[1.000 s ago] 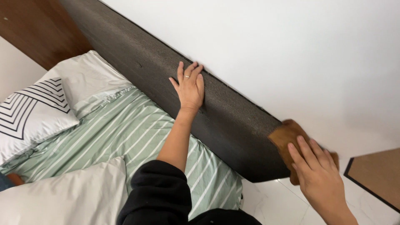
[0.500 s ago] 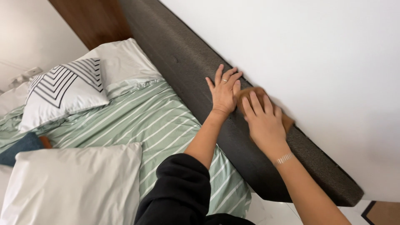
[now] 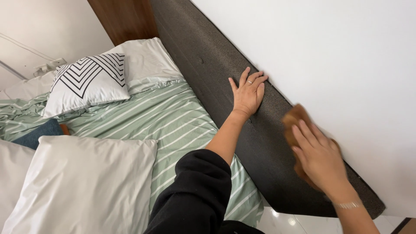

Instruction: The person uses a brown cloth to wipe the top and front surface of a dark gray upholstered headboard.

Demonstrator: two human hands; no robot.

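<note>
Wiping is the step in hand: the right hand is pressing a brown cloth against the top edge of the dark grey headboard, right where the headboard is meeting the white wall. Its fingers are lying flat and close together over the cloth, pinning it rather than gripping it, and the hand is showing some blur, so it is probably sliding along the edge. The left hand is resting further along the headboard, toward the far end, palm flat and fingers spread a little, holding nothing; it seems to be bracing the body while the black sleeve is stretching across the bed.

Below the headboard, the green striped sheet is lying rumpled, with 1 patterned pillow and a plain white pillow at the far end of the headboard, and a large white pillow further out from it.

Judging from this, the next move is calling for keeping the cloth flat on the narrow top edge, with steady pressure, and shifting the bracing hand clear of the cloth's path if the 2 hands are drawing close.
</note>
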